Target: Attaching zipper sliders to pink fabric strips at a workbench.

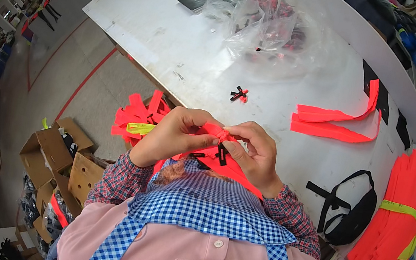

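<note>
Both hands are close together in front of my checked apron, pinching a neon orange zipper tape (210,130). My left hand (177,133) grips it with thumb and index finger. My right hand (257,158) pinches its end, where a small zipper slider with a black pull (222,155) hangs below the fingertips. The slider itself is partly hidden by the fingers. More of the orange tape runs down across my lap. Beyond my hands, a few loose black-and-red sliders (239,94) lie on the white table (174,68).
A clear plastic bag (270,27) with red-and-black pieces lies at the back. A folded orange tape (330,130), a black pouch (353,214) and a large tied orange bundle (393,213) are on the right. Another bundle (136,112) hangs left, above cardboard boxes (46,149).
</note>
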Motion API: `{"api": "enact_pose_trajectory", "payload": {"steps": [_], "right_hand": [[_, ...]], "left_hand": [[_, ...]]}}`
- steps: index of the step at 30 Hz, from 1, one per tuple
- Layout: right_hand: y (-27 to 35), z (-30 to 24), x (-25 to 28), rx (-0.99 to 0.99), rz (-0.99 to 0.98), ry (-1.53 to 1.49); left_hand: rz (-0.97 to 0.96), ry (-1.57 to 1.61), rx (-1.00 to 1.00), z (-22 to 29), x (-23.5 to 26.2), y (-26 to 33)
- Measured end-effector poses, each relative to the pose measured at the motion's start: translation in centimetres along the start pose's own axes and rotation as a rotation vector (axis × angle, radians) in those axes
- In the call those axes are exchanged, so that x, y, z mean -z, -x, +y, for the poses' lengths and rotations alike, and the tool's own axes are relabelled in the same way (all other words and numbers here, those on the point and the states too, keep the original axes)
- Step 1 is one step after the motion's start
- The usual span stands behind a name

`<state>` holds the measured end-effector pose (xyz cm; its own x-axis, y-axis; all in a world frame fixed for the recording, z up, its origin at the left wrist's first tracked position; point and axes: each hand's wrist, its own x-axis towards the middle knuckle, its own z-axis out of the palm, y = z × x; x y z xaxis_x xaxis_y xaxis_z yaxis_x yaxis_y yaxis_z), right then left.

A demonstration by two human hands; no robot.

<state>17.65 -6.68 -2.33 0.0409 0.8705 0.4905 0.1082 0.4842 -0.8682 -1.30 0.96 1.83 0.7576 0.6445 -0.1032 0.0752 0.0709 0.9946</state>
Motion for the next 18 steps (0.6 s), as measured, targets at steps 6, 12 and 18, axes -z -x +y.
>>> {"api": "enact_pose_trajectory", "payload": {"steps": [6,12,18], "right_hand": [[0.13,-0.35,-0.48,0.157,-0.004,0.249],[0.53,-0.12,-0.52,0.267,-0.003,0.306],[0.75,-0.05,-0.65,0.241,-0.008,0.247]], "left_hand": [[-0.002,-0.387,-0.183,0.53,-0.35,0.35],[-0.02,-0.353,-0.251,0.06,-0.25,0.25],[-0.054,-0.324,-0.281,0.02,-0.18,0.24]]}}
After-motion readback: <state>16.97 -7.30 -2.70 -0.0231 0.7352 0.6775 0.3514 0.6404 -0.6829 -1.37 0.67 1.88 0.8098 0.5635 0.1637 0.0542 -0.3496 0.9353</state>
